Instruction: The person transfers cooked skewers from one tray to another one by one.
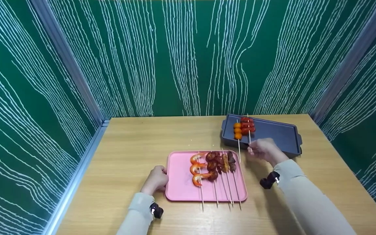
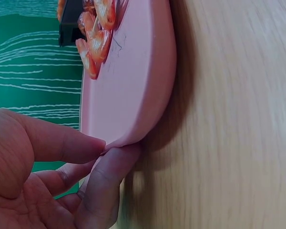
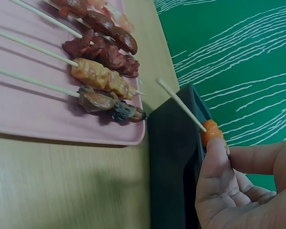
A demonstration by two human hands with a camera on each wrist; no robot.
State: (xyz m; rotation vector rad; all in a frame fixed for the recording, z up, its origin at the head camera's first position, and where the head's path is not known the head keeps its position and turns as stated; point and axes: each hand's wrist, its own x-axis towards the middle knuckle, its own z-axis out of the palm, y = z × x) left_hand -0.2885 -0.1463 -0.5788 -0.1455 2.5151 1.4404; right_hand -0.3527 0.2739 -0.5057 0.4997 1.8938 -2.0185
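Note:
My left hand (image 1: 156, 179) pinches the left rim of a pink tray (image 1: 180, 186); in the left wrist view, thumb and fingertips meet on that rim. Across the tray lie several skewers: a shrimp skewer (image 1: 197, 169), a skewer of round brown pieces (image 1: 212, 165), and several meat skewers (image 1: 225, 163), their sticks jutting over the near rim. At the dark grill pan (image 1: 273, 133), my right hand (image 1: 264, 149) pinches the stick of a red skewer (image 1: 247, 125). Left of it, an orange ball skewer (image 1: 237, 131) rests with its stick sticking out over the pan's near edge.
The pan stands at the back right of the wooden table (image 1: 135, 140), beyond the tray's right corner. Green walls (image 1: 181, 65) with white lines enclose the back and sides. A few small pale crumbs lie behind the tray.

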